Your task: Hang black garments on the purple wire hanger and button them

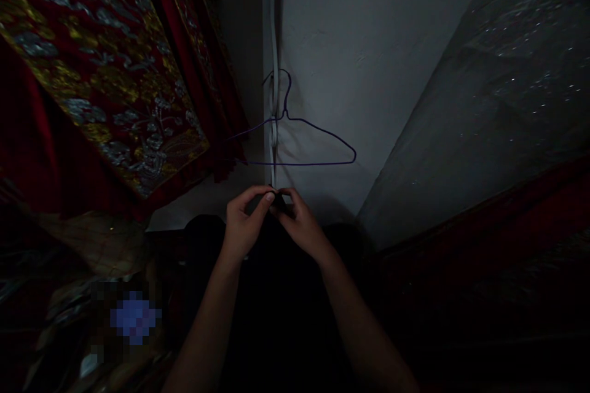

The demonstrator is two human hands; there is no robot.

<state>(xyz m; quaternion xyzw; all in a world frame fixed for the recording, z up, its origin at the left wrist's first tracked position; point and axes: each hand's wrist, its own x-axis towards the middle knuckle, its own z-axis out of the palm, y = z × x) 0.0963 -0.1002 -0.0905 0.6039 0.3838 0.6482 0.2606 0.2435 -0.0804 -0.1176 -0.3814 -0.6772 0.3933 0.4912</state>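
Observation:
My left hand and my right hand meet at the middle of the view, low in front of the wall corner. Both are closed, thumbs and forefingers pinched together almost tip to tip. Between them is something small and dark; it blends into the black below, so I cannot make out its kind. Just above the fingers, apart from them, a thin purple clothes hanger hangs with no garment on it. Its hook is at a pale cable that runs down the corner.
Red cloth with gold and silver embroidery hangs at the left. Clear, glinting plastic sheeting covers the right side, with a red strip below it. A pale wall stands ahead. Dim, partly blurred items lie at the lower left.

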